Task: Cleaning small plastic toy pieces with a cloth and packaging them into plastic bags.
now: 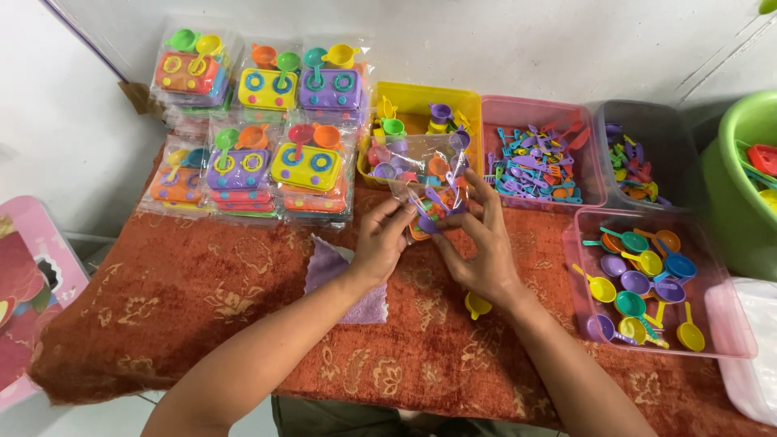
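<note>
Both my hands hold a clear plastic bag (pixel 427 166) over the middle of the table, its mouth standing up. My left hand (pixel 380 241) pinches the bag's lower left side. My right hand (pixel 479 235) grips its lower right side, fingers spread against the plastic. Inside the bag lie small coloured toy kitchen pieces, among them an orange piece and purple utensils (pixel 429 212). A small yellow toy pan (pixel 477 305) lies on the cloth just below my right wrist. A purple cloth (pixel 333 267) lies under my left forearm.
Packed bags of toy stove sets (pixel 259 121) are stacked at the back left. A yellow bin (pixel 453 99), a pink bin of utensils (pixel 534 154), a clear bin (pixel 647 154) and a pink tray of toy pans (pixel 647 283) stand to the right. A green tub (pixel 740 186) sits far right.
</note>
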